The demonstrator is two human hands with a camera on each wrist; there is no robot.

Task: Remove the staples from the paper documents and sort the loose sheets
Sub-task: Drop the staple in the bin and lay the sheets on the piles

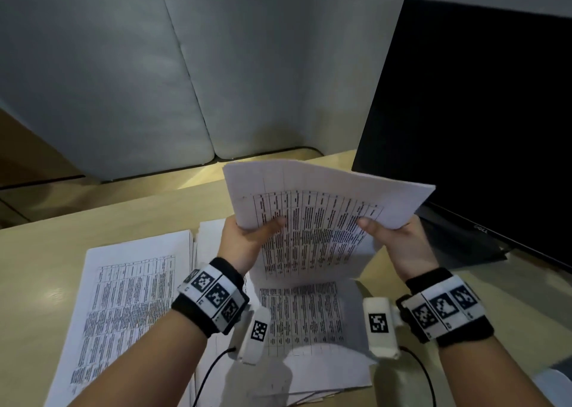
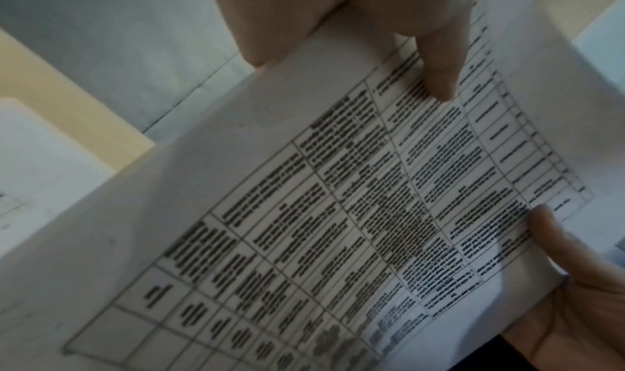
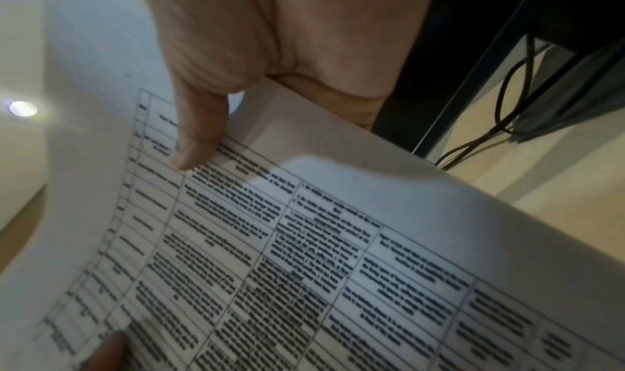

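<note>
Holding the bundle of papers (image 1: 322, 220) up off the desk (image 1: 40, 251), both hands grip it by its side edges, so the printed table faces the person and the sheets can be squared or checked before being laid down. The left hand (image 1: 244, 245) clamps the left edge with its thumb (image 2: 439, 64) on the printed face and the fingers behind; the right hand (image 1: 399, 245) does the same on the right edge, thumb (image 3: 199, 136) pressed on top. With a grip on each side the bundle bows slightly and stays spread open rather than flopping.

No staple shows on the bundle in any view, so whether it is bound or loose cannot be told.

Directly below the bundle, on the desk, lies another pile of printed sheets (image 1: 303, 320), its edges fanned a little, probably the pile being worked through. Left of the bundle a separate sheet stack (image 1: 123, 298) lies flat, apart from that pile, which looks like a sorting place for finished pages. Right of the bundle stands a dark monitor (image 1: 479, 112), close enough that the raised right edge sits just in front of it. Behind the bundle, grey partition panels (image 1: 123, 65) close off the desk.
</note>
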